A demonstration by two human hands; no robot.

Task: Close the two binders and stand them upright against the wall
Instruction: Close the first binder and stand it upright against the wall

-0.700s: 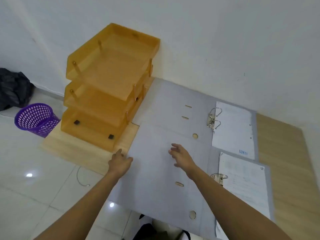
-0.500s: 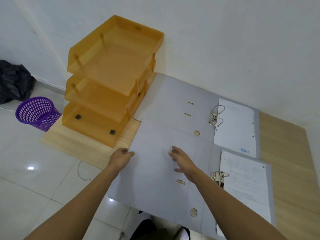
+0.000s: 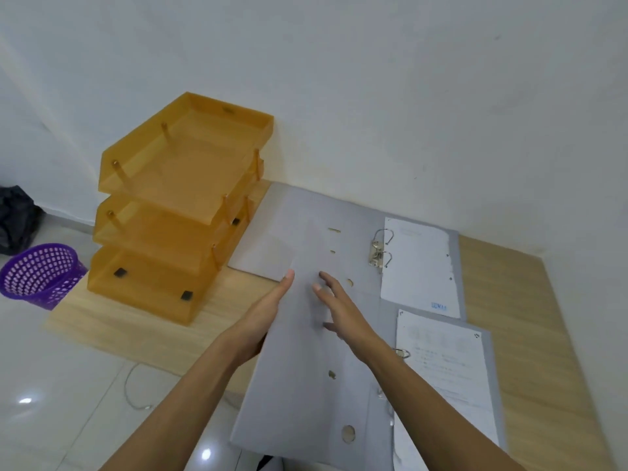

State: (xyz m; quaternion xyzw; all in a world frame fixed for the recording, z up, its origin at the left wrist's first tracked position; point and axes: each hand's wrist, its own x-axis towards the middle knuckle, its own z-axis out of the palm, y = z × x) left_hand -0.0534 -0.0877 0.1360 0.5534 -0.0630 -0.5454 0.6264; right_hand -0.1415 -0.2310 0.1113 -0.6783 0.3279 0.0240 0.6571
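Two grey lever-arch binders lie open on a wooden table (image 3: pixel 516 300) by the white wall (image 3: pixel 373 96). The far binder (image 3: pixel 306 222) is flat, with its ring mechanism (image 3: pixel 379 249) and a white sheet (image 3: pixel 418 263) showing. The near binder (image 3: pixel 306 402) overlaps it, and its left cover is raised off the table and tilted toward the right. My left hand (image 3: pixel 268 314) holds that cover along its left edge from outside. My right hand (image 3: pixel 343 311) rests with spread fingers on the cover's inner face. A printed sheet (image 3: pixel 445 362) lies on the near binder's right half.
An orange three-tier letter tray (image 3: pixel 176 205) stands on the table's left end, close to the far binder's left cover. On the tiled floor to the left are a purple mesh basket (image 3: pixel 40 270), a black bag (image 3: pixel 17 222) and a thin cable (image 3: pixel 132 392).
The near binder's left cover has risen off the table and swung rightward. My left hand moved up and right with its edge; my right hand shifted slightly toward the far binder.
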